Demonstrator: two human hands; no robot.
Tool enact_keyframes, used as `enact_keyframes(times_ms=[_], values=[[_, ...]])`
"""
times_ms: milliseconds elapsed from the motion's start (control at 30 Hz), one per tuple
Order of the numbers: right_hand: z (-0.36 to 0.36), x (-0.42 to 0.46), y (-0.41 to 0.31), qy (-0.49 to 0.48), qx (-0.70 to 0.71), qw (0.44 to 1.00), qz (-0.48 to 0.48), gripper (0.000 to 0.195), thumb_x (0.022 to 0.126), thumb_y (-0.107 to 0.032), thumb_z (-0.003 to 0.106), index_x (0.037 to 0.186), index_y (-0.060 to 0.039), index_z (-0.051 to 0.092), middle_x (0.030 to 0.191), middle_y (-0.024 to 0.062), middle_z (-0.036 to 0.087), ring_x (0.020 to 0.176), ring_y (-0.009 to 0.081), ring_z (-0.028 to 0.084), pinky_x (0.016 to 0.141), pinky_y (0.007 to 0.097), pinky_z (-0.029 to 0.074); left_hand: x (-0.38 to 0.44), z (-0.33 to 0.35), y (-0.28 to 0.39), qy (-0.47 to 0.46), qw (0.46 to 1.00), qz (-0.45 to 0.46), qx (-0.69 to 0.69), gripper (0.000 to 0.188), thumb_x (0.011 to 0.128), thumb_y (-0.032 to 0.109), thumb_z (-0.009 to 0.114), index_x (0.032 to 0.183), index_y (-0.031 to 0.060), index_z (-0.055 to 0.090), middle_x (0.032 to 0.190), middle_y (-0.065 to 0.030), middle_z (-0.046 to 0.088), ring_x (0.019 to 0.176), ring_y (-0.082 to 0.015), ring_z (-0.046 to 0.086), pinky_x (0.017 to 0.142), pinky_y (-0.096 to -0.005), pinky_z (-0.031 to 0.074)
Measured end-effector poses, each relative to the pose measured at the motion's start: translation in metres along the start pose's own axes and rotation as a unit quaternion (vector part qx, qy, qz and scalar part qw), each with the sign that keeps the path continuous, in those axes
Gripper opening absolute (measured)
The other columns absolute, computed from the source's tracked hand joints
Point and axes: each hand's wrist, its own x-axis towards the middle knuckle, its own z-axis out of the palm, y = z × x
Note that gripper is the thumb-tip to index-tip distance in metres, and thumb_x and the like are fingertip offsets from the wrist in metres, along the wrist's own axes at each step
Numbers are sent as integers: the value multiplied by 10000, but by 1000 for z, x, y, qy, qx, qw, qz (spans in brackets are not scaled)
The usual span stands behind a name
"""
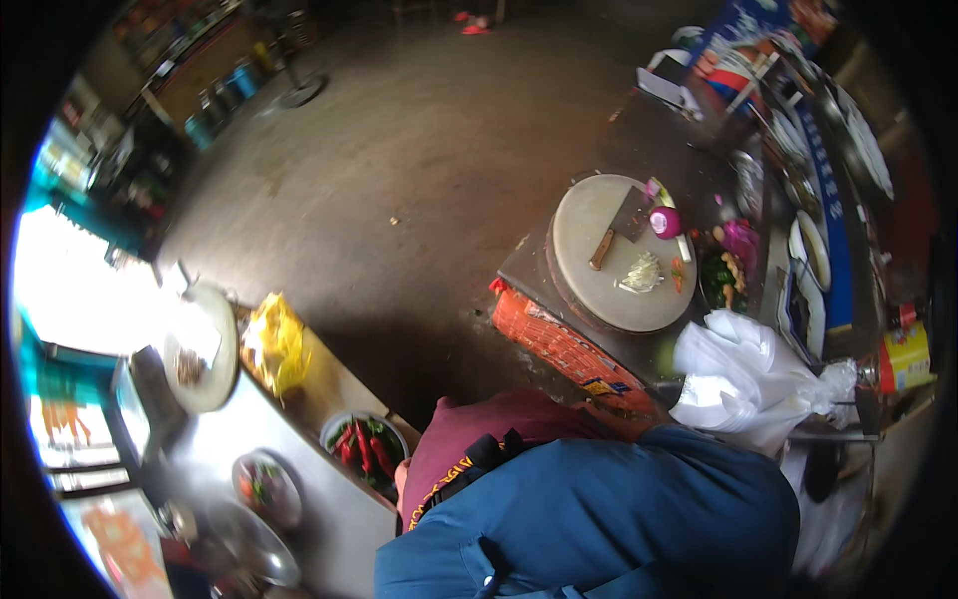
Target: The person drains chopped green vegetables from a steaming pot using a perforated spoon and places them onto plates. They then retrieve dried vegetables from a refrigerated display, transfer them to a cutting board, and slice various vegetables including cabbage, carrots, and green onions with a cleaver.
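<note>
Only a sliver of skin, apparently my left hand (402, 476), shows at the edge of the maroon apron (486, 427), beside a bowl of red chili peppers (363, 448); its fingers are hidden. My right hand is out of view, and a bit of bare forearm passes behind the apron below the blue sleeve. On the round chopping board (591, 292) at the right lie a cleaver (627, 217) with a wooden handle, a small heap of pale shreds (641, 274) and a few orange pieces (677, 275). A cut purple onion (664, 222) is at its far edge.
White plastic bags (737, 374) hang over the right table's near corner, near an orange woven crate or bag (557, 344). Ginger and green vegetables (726, 281) sit beyond the board. The left counter (217, 442) holds a yellow plastic bag (277, 344), another round board (217, 352) and plates.
</note>
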Motion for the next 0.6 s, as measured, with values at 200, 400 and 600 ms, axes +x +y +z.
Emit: enact_keyframes(times_ms=[200,400,600], values=[[15,54,-90,35,124,990,48,433,960,-328,605,1321,-90,631,1168,185,700,1072,350,680,932,483,532,196,-205,66,-179,945,108,252,350,880,115,579,1207,140,699,1032,-222,731,987,-395,710,851,-477,582],[-17,122,-149,50,185,978,86,433,962,-328,604,1327,-96,626,1179,181,695,1079,345,678,939,489,529,433,-272,84,-184,918,300,183,360,863,155,679,1223,138,695,1336,-249,619,1248,-392,595,1034,-473,502],[-97,222,-188,88,239,962,102,434,964,-329,603,1333,-101,621,1191,177,691,1087,340,676,945,496,527,516,-293,242,-43,911,322,253,599,736,368,865,1240,94,691,1636,-249,258,1435,-445,389,1171,-495,373]])
